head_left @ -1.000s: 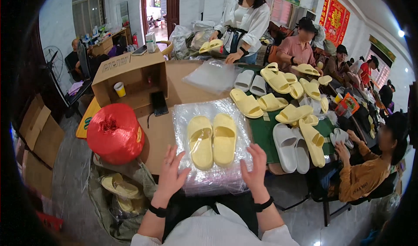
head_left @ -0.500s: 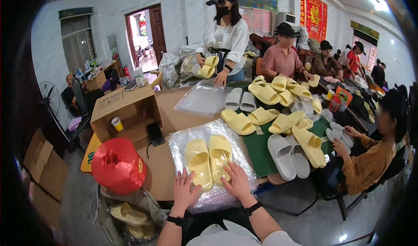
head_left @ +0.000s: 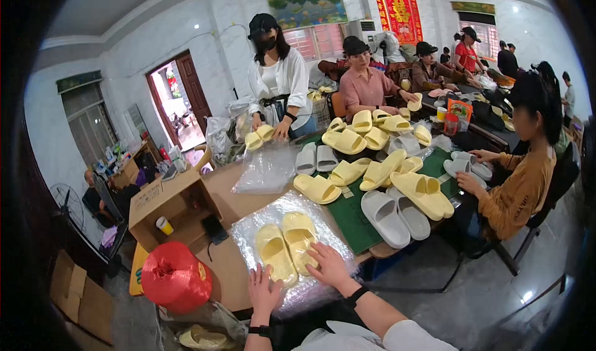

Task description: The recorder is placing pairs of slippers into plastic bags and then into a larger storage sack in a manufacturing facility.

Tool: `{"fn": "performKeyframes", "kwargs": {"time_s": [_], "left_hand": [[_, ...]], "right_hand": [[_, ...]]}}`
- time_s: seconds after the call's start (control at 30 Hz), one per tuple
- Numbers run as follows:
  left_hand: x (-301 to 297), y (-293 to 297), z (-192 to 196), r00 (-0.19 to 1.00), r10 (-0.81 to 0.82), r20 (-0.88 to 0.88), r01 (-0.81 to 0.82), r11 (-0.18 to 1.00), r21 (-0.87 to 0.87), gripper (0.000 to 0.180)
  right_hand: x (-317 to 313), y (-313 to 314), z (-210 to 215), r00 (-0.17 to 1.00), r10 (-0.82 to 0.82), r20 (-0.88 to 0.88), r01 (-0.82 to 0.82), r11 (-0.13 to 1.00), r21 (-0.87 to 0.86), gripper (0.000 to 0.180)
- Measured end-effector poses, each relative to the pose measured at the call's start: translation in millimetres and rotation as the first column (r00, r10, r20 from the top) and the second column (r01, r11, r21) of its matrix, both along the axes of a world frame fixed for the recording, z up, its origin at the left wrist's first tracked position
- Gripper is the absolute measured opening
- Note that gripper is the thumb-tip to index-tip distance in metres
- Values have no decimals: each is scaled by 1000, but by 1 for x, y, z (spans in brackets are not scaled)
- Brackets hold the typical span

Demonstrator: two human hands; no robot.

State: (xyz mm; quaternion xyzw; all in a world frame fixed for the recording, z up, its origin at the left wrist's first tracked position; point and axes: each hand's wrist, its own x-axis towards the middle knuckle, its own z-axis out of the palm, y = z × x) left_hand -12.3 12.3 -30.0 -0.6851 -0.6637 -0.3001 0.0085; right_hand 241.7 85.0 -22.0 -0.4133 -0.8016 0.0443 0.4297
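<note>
A pair of yellow slippers, the left one (head_left: 275, 253) and the right one (head_left: 299, 234), lies side by side on a stack of shiny clear plastic bags (head_left: 243, 219) in front of me. I cannot tell whether the pair is inside the top bag or on it. My left hand (head_left: 265, 290) lies flat with fingers apart at the heel of the left slipper. My right hand (head_left: 330, 264) has its fingers stretched out, their tips at the heel side of the right slipper. Neither hand grips anything.
Left stand a red roll of twine (head_left: 177, 278) and an open cardboard box (head_left: 167, 205) with a yellow cup. A phone-like black thing (head_left: 215, 229) lies beside them. More slippers (head_left: 385, 214) crowd the green mat (head_left: 347, 222). Opposite, a standing person (head_left: 276, 90) handles yellow slippers; others sit to the right.
My view has turned rightward and tilted. Both my hands stay by the slippers' heels. The standing person has lowered a yellow pair to the plastic bag opposite.
</note>
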Motion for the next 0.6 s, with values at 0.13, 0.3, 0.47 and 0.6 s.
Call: {"fn": "performKeyframes", "kwargs": {"time_s": [0.13,0.3,0.47,0.6], "left_hand": [[-3,1,-7,1000,6,4,-6,1000,-12,64],[-4,0,-8,1000,-6,7,6,1000,2,64],[-9,1,-11,999,-14,-44,15,1000,13,62],[-8,6,-15,1000,-9,-17,9,1000,18,62]], "right_hand": [[-2,-1,-2,1000,0,13,1,1000,-32,48],[-2,-1,-9,1000,-13,-7,13,1000,-5,47],[-3,-2,-8,1000,-5,-13,5,1000,1,47],[-1,-2,-7,1000,4,-16,-4,1000,-9,48]]}}
